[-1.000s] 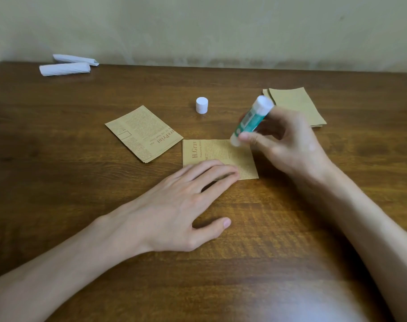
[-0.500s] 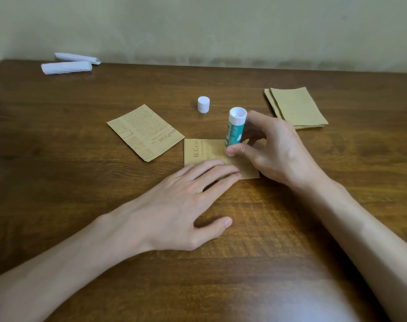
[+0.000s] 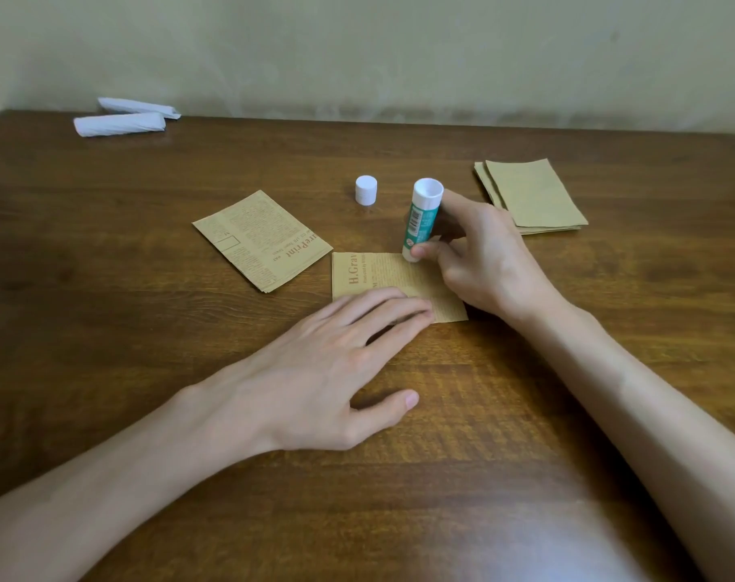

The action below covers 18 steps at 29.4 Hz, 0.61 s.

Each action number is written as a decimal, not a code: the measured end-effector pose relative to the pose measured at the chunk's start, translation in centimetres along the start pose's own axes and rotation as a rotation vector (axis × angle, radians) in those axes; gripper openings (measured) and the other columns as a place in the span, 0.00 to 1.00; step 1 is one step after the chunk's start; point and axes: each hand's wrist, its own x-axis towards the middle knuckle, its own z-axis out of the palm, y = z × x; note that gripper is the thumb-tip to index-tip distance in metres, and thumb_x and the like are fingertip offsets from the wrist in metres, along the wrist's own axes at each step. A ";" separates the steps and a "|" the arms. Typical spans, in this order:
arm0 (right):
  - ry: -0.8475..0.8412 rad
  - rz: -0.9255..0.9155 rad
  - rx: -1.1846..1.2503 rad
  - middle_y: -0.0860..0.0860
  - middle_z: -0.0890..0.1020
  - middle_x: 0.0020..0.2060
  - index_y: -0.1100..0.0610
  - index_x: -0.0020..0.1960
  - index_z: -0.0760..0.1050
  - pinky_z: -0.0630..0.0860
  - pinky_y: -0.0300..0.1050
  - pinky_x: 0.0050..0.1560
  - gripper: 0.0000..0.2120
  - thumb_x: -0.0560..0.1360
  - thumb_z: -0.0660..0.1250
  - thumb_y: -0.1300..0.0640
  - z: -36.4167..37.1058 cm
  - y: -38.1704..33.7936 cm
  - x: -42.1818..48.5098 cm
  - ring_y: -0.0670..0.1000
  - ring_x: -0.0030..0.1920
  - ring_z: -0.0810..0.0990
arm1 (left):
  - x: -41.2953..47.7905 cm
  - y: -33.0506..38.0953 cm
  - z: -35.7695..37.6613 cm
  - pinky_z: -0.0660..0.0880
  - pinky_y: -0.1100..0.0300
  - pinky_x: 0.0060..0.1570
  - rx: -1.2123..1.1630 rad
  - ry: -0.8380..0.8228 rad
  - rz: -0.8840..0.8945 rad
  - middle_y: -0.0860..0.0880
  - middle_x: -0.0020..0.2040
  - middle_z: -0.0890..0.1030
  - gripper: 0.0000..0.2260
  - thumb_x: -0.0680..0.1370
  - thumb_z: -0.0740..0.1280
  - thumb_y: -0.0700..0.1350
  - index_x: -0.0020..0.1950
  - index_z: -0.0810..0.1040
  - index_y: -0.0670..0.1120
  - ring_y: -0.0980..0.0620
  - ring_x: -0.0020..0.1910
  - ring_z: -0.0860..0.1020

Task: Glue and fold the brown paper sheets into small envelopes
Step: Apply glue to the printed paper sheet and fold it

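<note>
Far left, at the back of the table [image 3: 105, 329], two white paper rolls [image 3: 120, 124] lie side by side, well apart from the work and, by the look of it, not part of this step.

Moving in, a printed brown piece [image 3: 262, 241] lies flat at an angle. It looks folded already, so my read is it has been set aside as finished.

Now the left hand [image 3: 315, 371]: fingers straight and flat, fingertips pressing on the near edge of the working sheet [image 3: 374, 275], thumb resting on the wood. That is an anchor, so the paper does not slide under the glue.

Just beyond, the white cap [image 3: 366, 189] stands upright on the table, off the stick but near it, handy for recapping.

The working sheet sits at centre, printed side up, lettering showing on its left part.

On its far edge stands the glue stick [image 3: 420, 220], close to upright with its tip down on the paper. The right hand [image 3: 491, 262] grips it low on the barrel, thumb in front and fingers curled behind. A low hold gives control for a narrow strip of glue, I'd say.

Far right, the stack of brown sheets [image 3: 531, 197] waits near the table's back edge, within reach of that right hand and clear of the glue.
</note>
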 end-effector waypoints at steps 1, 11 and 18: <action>-0.013 0.006 0.001 0.48 0.86 0.54 0.56 0.61 0.78 0.81 0.54 0.57 0.13 0.77 0.76 0.58 -0.1 0.0 0.1 0.51 0.54 0.84 | 0.0 0.0 0.0 0.51 0.54 0.82 -0.002 0.001 0.000 0.56 0.85 0.52 0.34 0.84 0.54 0.64 0.86 0.52 0.50 0.59 0.83 0.46; 0.004 0.024 0.216 0.47 0.86 0.55 0.56 0.63 0.80 0.82 0.46 0.61 0.17 0.78 0.77 0.52 -2.8 -0.8 0.7 0.44 0.56 0.85 | 0.0 0.1 -0.4 0.45 0.58 0.82 -0.014 -0.042 -0.003 0.58 0.85 0.47 0.33 0.85 0.53 0.65 0.86 0.48 0.53 0.61 0.82 0.42; -0.138 -0.069 0.192 0.45 0.87 0.51 0.54 0.57 0.81 0.81 0.43 0.56 0.15 0.74 0.80 0.54 -0.9 -1.0 -0.5 0.45 0.52 0.85 | 0.0 0.0 -0.1 0.48 0.55 0.83 -0.008 -0.014 -0.004 0.56 0.85 0.51 0.33 0.85 0.53 0.65 0.86 0.51 0.51 0.58 0.83 0.44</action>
